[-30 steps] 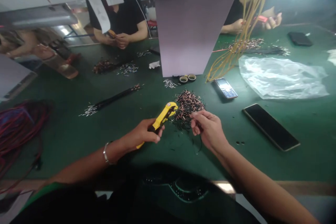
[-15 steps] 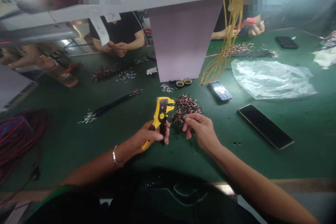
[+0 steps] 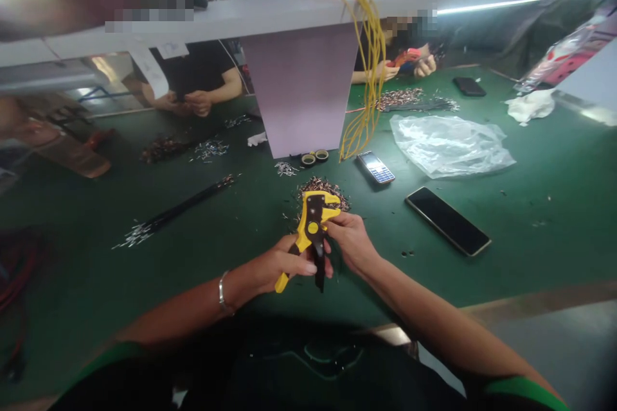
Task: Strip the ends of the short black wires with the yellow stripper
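My left hand is wrapped round the handles of a yellow and black wire stripper, its jaws pointing right. Close beside the jaws, my right hand has its fingers pinched together; what they hold is hidden or too small to name. Behind the tool lies a pile of short copper-ended wire pieces, partly covered by it. To the left, a bundle of black wires with silvery ends lies slanted on the green table.
A smartphone, a keypad phone and a clear plastic bag lie to the right. Two tape rolls sit before a pale upright panel. Yellow wires hang from the shelf. Two people's hands work beyond; red cables lie left.
The view has shifted right. The stripper has come over the wire pile, and its jaws are now right beside my right hand's fingers, which were at the pile before.
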The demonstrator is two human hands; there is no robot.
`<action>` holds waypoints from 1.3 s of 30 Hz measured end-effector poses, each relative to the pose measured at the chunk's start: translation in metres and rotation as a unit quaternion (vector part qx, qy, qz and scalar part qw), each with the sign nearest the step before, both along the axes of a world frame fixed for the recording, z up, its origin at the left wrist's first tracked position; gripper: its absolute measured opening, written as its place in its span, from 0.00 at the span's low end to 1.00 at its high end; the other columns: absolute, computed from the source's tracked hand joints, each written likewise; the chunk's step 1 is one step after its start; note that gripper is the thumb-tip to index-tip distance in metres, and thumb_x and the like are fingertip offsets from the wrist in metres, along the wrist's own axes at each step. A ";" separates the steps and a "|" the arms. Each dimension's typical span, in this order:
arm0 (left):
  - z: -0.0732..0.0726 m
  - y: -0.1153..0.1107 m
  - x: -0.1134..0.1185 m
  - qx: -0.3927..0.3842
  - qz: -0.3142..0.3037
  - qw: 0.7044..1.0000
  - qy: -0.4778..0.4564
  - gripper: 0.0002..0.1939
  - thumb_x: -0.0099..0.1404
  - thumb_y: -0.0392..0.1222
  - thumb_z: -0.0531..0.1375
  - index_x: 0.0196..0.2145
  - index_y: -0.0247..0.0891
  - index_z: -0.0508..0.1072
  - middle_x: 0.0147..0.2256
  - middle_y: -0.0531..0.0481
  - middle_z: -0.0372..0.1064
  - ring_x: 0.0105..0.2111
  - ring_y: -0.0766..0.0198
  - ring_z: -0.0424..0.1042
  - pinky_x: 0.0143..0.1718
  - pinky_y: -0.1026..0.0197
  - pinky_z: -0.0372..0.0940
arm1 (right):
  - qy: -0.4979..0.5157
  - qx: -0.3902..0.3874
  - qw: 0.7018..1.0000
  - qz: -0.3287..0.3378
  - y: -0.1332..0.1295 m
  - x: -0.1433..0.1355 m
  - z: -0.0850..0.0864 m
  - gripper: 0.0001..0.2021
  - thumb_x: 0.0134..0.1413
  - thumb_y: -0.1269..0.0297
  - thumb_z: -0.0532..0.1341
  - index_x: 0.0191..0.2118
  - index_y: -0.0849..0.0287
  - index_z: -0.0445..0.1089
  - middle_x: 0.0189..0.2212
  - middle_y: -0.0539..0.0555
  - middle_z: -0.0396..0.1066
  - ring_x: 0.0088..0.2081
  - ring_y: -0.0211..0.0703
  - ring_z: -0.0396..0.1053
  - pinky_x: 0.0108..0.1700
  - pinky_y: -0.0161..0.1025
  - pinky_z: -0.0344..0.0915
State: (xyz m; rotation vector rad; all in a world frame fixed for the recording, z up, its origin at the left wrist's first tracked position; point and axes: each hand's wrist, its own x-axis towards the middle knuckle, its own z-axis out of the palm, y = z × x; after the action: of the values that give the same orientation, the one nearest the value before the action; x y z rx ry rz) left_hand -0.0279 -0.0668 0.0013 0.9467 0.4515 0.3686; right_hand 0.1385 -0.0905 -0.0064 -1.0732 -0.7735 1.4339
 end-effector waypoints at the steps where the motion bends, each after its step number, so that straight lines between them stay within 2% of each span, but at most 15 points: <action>1: -0.001 0.000 0.002 -0.003 0.001 1.000 -0.014 0.20 0.50 0.36 0.65 0.43 0.32 0.73 0.35 0.41 0.76 0.37 0.53 0.75 0.44 0.50 0.65 | 0.006 -0.010 1.000 0.008 -0.001 0.000 0.001 0.08 0.42 0.61 0.66 0.21 0.59 0.71 0.10 0.44 0.63 0.09 0.33 0.59 0.11 0.30 0.56; 5: 0.001 -0.001 0.005 0.008 0.009 0.999 -0.042 0.18 0.52 0.36 0.64 0.42 0.31 0.74 0.36 0.40 0.75 0.39 0.51 0.75 0.46 0.48 0.67 | 0.021 -0.035 0.998 0.039 -0.002 0.000 0.003 0.05 0.40 0.63 0.64 0.25 0.59 0.71 0.09 0.42 0.63 0.08 0.34 0.60 0.09 0.29 0.55; 8: 0.004 -0.002 0.005 0.039 0.018 0.999 0.003 0.18 0.53 0.38 0.65 0.42 0.31 0.74 0.34 0.41 0.76 0.37 0.53 0.76 0.45 0.48 0.68 | 0.023 -0.020 0.998 0.062 -0.001 0.000 0.002 0.05 0.41 0.63 0.63 0.24 0.58 0.69 0.09 0.42 0.61 0.08 0.35 0.60 0.09 0.30 0.54; 10: 0.007 -0.002 0.003 0.079 0.047 0.995 0.048 0.17 0.52 0.40 0.66 0.40 0.32 0.74 0.32 0.43 0.77 0.36 0.54 0.75 0.45 0.50 0.68 | 0.009 0.011 0.998 0.062 -0.001 0.002 0.001 0.06 0.43 0.62 0.63 0.25 0.58 0.70 0.10 0.41 0.61 0.09 0.35 0.61 0.10 0.31 0.55; 12: 0.009 0.000 0.001 0.131 0.088 0.982 0.099 0.14 0.52 0.41 0.66 0.37 0.33 0.75 0.32 0.45 0.77 0.36 0.55 0.75 0.44 0.52 0.68 | -0.020 0.052 0.997 0.046 -0.001 0.003 0.000 0.07 0.47 0.61 0.63 0.27 0.58 0.72 0.14 0.43 0.64 0.13 0.35 0.63 0.16 0.33 0.61; 14: 0.010 0.004 0.000 0.173 0.130 0.965 0.151 0.11 0.53 0.40 0.64 0.34 0.33 0.75 0.33 0.45 0.77 0.38 0.55 0.74 0.45 0.53 0.67 | -0.050 0.087 0.994 0.041 -0.002 0.003 -0.001 0.08 0.51 0.59 0.63 0.32 0.58 0.75 0.20 0.46 0.69 0.20 0.36 0.67 0.27 0.36 0.68; 16: 0.009 0.006 0.001 0.208 0.165 0.944 0.196 0.12 0.53 0.41 0.63 0.36 0.34 0.75 0.35 0.46 0.76 0.39 0.55 0.74 0.45 0.52 0.67 | -0.068 0.108 0.990 0.064 -0.003 0.001 -0.001 0.11 0.51 0.57 0.65 0.37 0.56 0.76 0.27 0.49 0.74 0.29 0.40 0.70 0.37 0.40 0.69; 18: 0.008 0.008 0.005 0.258 0.184 0.921 0.228 0.15 0.53 0.41 0.63 0.39 0.34 0.75 0.37 0.46 0.76 0.40 0.54 0.73 0.44 0.52 0.67 | -0.081 0.114 0.987 0.084 -0.004 -0.004 -0.001 0.14 0.47 0.56 0.68 0.40 0.55 0.75 0.32 0.50 0.75 0.35 0.43 0.71 0.41 0.41 0.69; 22: 0.011 0.009 0.015 0.368 0.158 0.886 0.235 0.14 0.51 0.38 0.63 0.38 0.35 0.75 0.38 0.46 0.74 0.38 0.56 0.72 0.43 0.54 0.67 | -0.077 0.085 0.991 0.069 -0.005 -0.011 -0.001 0.12 0.47 0.58 0.68 0.38 0.57 0.73 0.32 0.49 0.73 0.37 0.43 0.69 0.42 0.39 0.68; 26: 0.020 0.011 0.019 0.380 0.113 0.892 0.218 0.15 0.51 0.39 0.64 0.39 0.35 0.75 0.35 0.48 0.73 0.34 0.59 0.71 0.37 0.58 0.68 | -0.053 0.059 0.996 0.038 -0.005 -0.010 0.000 0.08 0.50 0.58 0.64 0.34 0.57 0.73 0.31 0.49 0.73 0.36 0.43 0.70 0.42 0.38 0.68; 29: 0.022 0.010 0.021 0.419 0.123 0.866 0.244 0.10 0.53 0.36 0.62 0.35 0.35 0.74 0.34 0.47 0.72 0.33 0.59 0.71 0.36 0.57 0.68 | -0.028 0.053 0.997 0.040 -0.007 -0.010 0.004 0.10 0.48 0.58 0.65 0.35 0.56 0.73 0.33 0.49 0.74 0.39 0.43 0.70 0.45 0.38 0.67; 32: 0.021 0.009 0.024 0.466 0.110 0.838 0.263 0.05 0.53 0.35 0.60 0.30 0.35 0.73 0.32 0.46 0.71 0.35 0.57 0.71 0.39 0.55 0.69 | -0.004 0.026 0.999 0.034 -0.009 -0.013 0.005 0.13 0.43 0.59 0.69 0.36 0.57 0.72 0.32 0.48 0.73 0.36 0.42 0.70 0.42 0.38 0.68; 35: 0.021 0.008 0.025 0.466 0.100 0.839 0.262 0.12 0.53 0.38 0.63 0.37 0.33 0.74 0.39 0.43 0.72 0.40 0.54 0.72 0.45 0.51 0.69 | 0.016 0.015 1.000 0.006 -0.009 -0.013 0.007 0.11 0.40 0.62 0.70 0.32 0.58 0.73 0.28 0.47 0.73 0.32 0.41 0.69 0.38 0.37 0.67; 37: 0.022 0.008 0.023 0.455 0.095 0.852 0.241 0.20 0.53 0.42 0.65 0.44 0.33 0.74 0.45 0.41 0.71 0.45 0.52 0.72 0.50 0.48 0.68 | 0.035 0.017 0.999 0.000 -0.007 -0.010 0.009 0.09 0.40 0.64 0.69 0.32 0.58 0.75 0.28 0.48 0.75 0.33 0.42 0.70 0.40 0.39 0.67; 39: 0.025 0.008 0.020 0.448 0.093 0.862 0.218 0.23 0.55 0.46 0.66 0.48 0.34 0.73 0.45 0.41 0.71 0.47 0.51 0.71 0.52 0.46 0.68 | 0.062 0.015 0.998 0.013 -0.005 -0.005 0.014 0.10 0.39 0.66 0.67 0.33 0.58 0.77 0.32 0.51 0.78 0.36 0.46 0.72 0.44 0.42 0.68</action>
State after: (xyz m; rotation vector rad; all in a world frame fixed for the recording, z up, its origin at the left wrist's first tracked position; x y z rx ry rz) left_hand -0.0076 -0.0586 0.0261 1.9273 0.8181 0.5582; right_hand 0.1337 -0.0959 0.0073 -0.9453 -0.7193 1.4916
